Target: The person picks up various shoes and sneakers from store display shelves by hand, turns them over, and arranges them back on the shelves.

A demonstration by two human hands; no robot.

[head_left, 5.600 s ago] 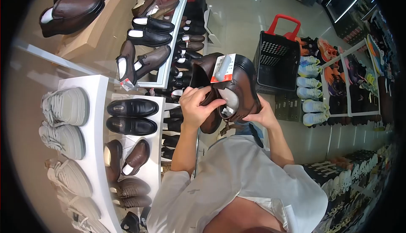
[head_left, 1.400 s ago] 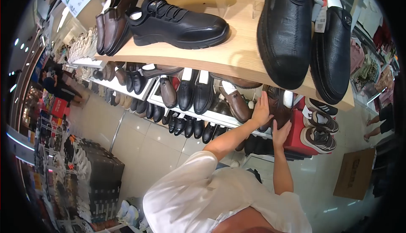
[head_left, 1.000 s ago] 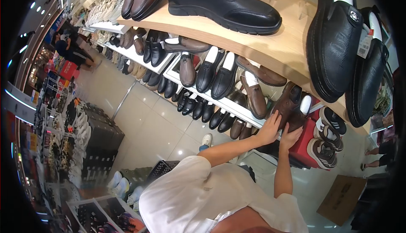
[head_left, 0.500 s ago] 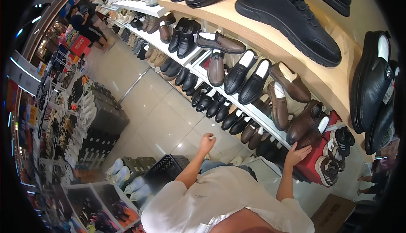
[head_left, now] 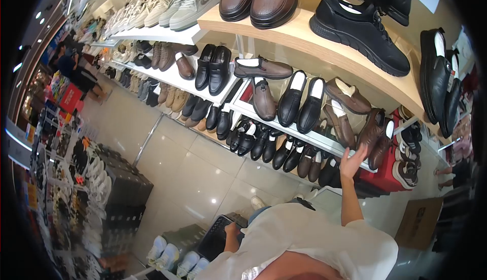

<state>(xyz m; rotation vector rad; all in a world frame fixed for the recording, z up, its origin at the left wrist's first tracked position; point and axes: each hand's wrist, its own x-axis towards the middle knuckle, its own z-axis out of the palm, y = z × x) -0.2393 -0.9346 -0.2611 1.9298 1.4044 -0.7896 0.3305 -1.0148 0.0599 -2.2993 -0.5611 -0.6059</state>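
My right hand (head_left: 353, 162) is at the edge of the white shelf (head_left: 324, 145), fingers spread, next to a brown leather shoe (head_left: 371, 130); whether it touches the shoe is hard to tell. Another brown shoe (head_left: 380, 150) with white filling stands just right of it. Left of these on the same shelf are a pair of black loafers (head_left: 310, 106) and several brown shoes. My left hand (head_left: 233, 229) hangs low over the black crate (head_left: 215, 237), its fingers curled and partly hidden, so what it holds, if anything, cannot be made out.
A wooden shelf (head_left: 274, 24) with large brown and black shoes juts out above. Black shoes line the lower shelf. Stacked dark boxes (head_left: 127, 188) and sneakers stand left. A cardboard box (head_left: 419, 221) is at right. Two people (head_left: 76, 69) stand far back left.
The view has shifted. My left hand has dropped toward the black crate. My right hand has moved a little left along the shelf edge, away from the brown shoe's toe, with fingers raised.
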